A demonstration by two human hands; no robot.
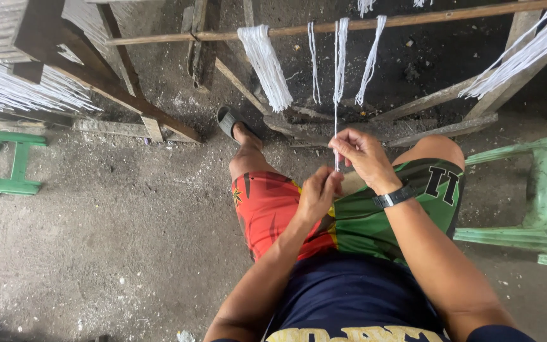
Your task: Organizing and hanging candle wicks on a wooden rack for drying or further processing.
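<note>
Both our hands work one white strand [336, 95] that hangs straight down from the wooden rail [324, 28]. Going left to right, our left hand [318, 193] sits lower, fingers curled shut around the strand's bottom end above our knee, while our right hand [362, 154], with a black watch [395, 196] on the wrist, pinches the same strand higher up. Its long axis runs vertically, rising away from us toward the rail, so the right hand is nearer the rail. Other white bundles [266, 63] hang alongside; green plastic chairs [542, 196] stand right.
</note>
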